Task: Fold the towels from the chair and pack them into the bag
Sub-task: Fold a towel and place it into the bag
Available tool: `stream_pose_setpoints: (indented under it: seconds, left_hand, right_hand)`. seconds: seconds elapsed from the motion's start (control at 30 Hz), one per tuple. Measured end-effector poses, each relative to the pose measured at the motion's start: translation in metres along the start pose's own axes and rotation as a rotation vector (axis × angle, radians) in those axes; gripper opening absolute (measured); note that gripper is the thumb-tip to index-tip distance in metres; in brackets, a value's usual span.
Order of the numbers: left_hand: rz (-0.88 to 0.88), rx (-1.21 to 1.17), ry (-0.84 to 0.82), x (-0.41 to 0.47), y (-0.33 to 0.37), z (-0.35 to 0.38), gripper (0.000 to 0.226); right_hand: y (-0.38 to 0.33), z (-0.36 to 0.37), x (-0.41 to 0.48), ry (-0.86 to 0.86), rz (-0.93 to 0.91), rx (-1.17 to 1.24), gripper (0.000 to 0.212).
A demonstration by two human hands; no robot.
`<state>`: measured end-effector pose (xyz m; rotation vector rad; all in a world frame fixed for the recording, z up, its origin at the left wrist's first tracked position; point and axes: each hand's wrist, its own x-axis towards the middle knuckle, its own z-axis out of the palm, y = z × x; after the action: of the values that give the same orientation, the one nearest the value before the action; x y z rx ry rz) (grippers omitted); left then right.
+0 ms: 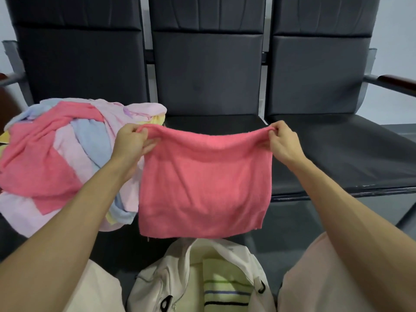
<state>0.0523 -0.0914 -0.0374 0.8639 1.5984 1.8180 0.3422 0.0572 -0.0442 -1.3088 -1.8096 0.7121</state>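
Head view: black chairs [207, 75], then a towel pile [56, 158] (left seat), a pink towel [204, 188] hanging above the bag [180, 278] — left hand [130, 140] and right hand [281, 140] pinch its top corners.

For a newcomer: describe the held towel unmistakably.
Before the middle seat of the black row, the left hand and right hand pinch a coral towel by its top corners. Unlike the coral one in the pile, it hangs flat.
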Motion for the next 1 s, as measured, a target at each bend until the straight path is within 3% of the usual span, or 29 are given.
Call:
stream_pose_setpoints:
  seconds: [0.1,0.17,0.27,0.4,0.53,0.63,0.77,0.9,1.0]
  left_hand:
    - [0.17,-0.18,-0.089,0.005,-0.002,0.005,0.024]
    - [0.206,-0.024,-0.086,0.012,-0.009,0.003,0.025]
    - [0.099,0.37,-0.116,0.012,-0.026,0.0,0.023]
    - [-0.002,0.829,-0.318,0.002,-0.053,0.0,0.011]
    - [0.07,1.069,-0.407,-0.004,-0.064,0.004,0.014]
    - [0.087,1.132,-0.491,-0.005,-0.074,0.003,0.011]
    - [0.139,1.232,-0.514,-0.004,-0.084,0.01,0.029]
    - [0.133,1.153,-0.444,0.013,-0.093,0.016,0.029]
    - [0.059,0.961,-0.311,0.022,-0.088,0.024,0.013]
  right_hand:
    - [-0.007,0.005,-0.001,0.15,-0.2,0.068,0.018]
    - [-0.004,0.007,0.002,0.16,-0.218,0.054,0.018]
    - [0.014,0.009,0.003,-0.029,-0.092,-0.144,0.015]
    - [0.03,0.012,-0.005,-0.378,-0.096,-0.476,0.021]
    - [0.03,0.01,-0.013,-0.537,-0.096,-0.458,0.025]
    - [0.029,0.011,-0.012,-0.552,-0.097,-0.525,0.029]
    - [0.027,0.019,-0.012,-0.572,-0.129,-0.588,0.032]
    - [0.031,0.022,-0.003,-0.544,-0.137,-0.568,0.03]
    - [0.037,0.019,0.006,-0.54,-0.088,-0.479,0.025]
